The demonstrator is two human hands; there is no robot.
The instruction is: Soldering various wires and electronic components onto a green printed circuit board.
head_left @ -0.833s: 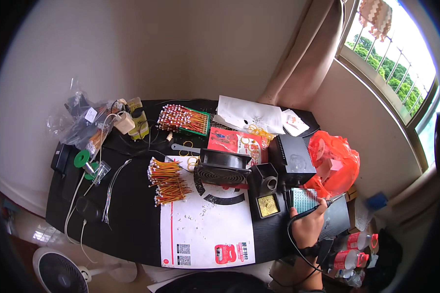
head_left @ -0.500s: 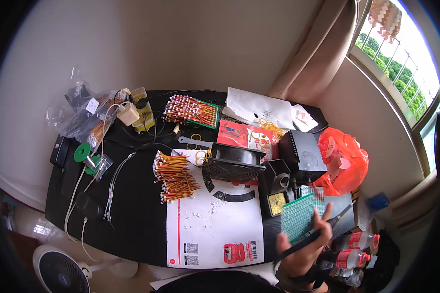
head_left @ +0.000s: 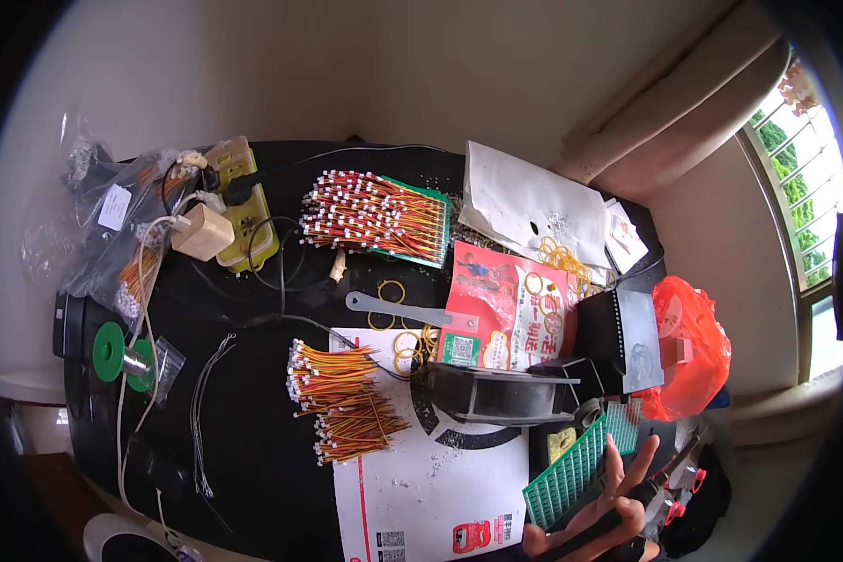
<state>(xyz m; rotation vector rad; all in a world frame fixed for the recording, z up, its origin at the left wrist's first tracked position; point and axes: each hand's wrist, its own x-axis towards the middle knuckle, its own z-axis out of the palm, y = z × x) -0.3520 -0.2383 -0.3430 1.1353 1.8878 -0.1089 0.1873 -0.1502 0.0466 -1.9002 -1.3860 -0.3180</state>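
Observation:
My right hand [head_left: 618, 520] is at the lower right, its thumb and fingers around a tilted green perforated circuit board [head_left: 567, 473]. A slim black tool with a cable crosses the fingers; the hand partly hides it, and how it is held is unclear. Behind the held board is a second, paler green board [head_left: 624, 423]. Just beyond the hand, a yellow sponge [head_left: 561, 441] shows beside a black fan [head_left: 496, 393]. My left hand is out of view.
Bundles of red and yellow wires [head_left: 342, 361] with white connectors lie centre-left. More stand in a green board [head_left: 440, 225] at the back. A solder spool [head_left: 110, 351], power strip [head_left: 244, 192], metal strip [head_left: 393, 306], black box [head_left: 618, 328] and red bag [head_left: 693, 347] surround the white sheet [head_left: 375, 506].
The view has shifted closer, so the table's things look larger. My right hand and its board now sit lower in the picture, and the board looks more tilted.

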